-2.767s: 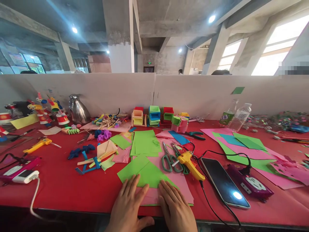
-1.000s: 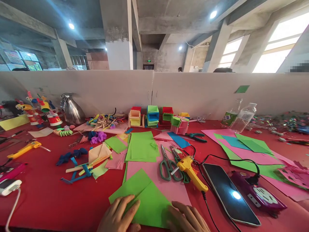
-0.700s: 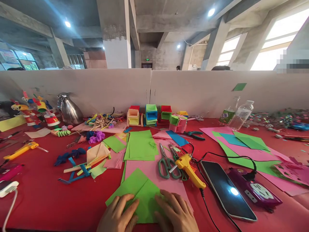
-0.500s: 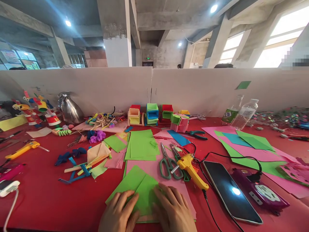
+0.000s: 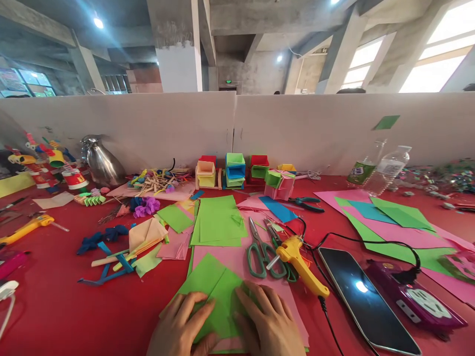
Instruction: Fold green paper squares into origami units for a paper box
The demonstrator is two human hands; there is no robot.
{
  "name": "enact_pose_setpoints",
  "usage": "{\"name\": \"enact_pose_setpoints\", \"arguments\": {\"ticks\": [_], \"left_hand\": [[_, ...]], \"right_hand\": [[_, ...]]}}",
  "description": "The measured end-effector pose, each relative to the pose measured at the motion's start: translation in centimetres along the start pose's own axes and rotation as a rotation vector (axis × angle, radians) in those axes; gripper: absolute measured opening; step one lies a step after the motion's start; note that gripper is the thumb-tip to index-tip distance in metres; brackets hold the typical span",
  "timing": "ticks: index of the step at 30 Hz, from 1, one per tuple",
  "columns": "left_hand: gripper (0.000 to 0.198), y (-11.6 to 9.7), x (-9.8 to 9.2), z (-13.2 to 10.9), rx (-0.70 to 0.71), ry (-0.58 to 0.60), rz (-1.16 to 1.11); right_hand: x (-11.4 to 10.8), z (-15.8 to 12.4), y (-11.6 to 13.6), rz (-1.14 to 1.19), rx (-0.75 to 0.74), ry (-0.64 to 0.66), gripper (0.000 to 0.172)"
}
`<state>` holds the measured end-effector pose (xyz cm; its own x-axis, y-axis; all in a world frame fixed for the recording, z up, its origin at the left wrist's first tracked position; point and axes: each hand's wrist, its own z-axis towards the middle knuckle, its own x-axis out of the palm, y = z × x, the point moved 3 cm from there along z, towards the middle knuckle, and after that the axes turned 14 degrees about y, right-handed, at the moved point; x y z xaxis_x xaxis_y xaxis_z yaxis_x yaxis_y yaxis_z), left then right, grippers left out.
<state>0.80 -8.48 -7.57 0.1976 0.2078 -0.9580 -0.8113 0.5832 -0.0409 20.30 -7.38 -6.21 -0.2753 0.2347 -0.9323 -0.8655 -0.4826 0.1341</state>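
- One red tabletop runs under everything, smooth and faintly glossy.
- Pink paper lies flat on it in front of me, matte, showing beyond my work and to the right of my right hand.
- On that paper is the green sheet, directly under and between my hands. It is squarish where I can see it, with no clear long axis; one corner points away from me. A straight line slants across it, running away from me and to the right; whether it's a crease or a flap's edge I cannot tell. My hands hide its sides.
- My left hand and right hand are about equally near its middle, one on each side. Both are loosely spread, fingertips resting on the paper, grasping nothing.
- A phone, hard, flat and glassy, lies slantwise to the right of my right hand, apart from it.
- A yellow plastic glue gun is between phone and sheet, beyond my right hand.
- Scissors lie just beside the gun's nozzle: metal blades pointing away, rounded green handle loops towards me.
- A purple bunch, ruffled and soft-looking, sits farther off to the left.
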Motion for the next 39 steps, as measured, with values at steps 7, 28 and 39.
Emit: {"name": "enact_pose_setpoints", "arguments": {"ticks": [7,28,39], "left_hand": [[0.036,-0.2,-0.1,-0.1,-0.01,0.017,0.049],[0.036,-0.1,-0.7,0.3,0.073,-0.028,0.153],[0.034,-0.3,-1.0,0.5,0.087,-0.062,0.197]], "right_hand": [[-0.1,0.1,0.0,-0.025,-0.009,0.036,0.031],[-0.7,0.1,0.4,-0.114,-0.074,0.007,0.037],[-0.3,0.0,0.1,-0.113,-0.073,0.004,0.036]]}}
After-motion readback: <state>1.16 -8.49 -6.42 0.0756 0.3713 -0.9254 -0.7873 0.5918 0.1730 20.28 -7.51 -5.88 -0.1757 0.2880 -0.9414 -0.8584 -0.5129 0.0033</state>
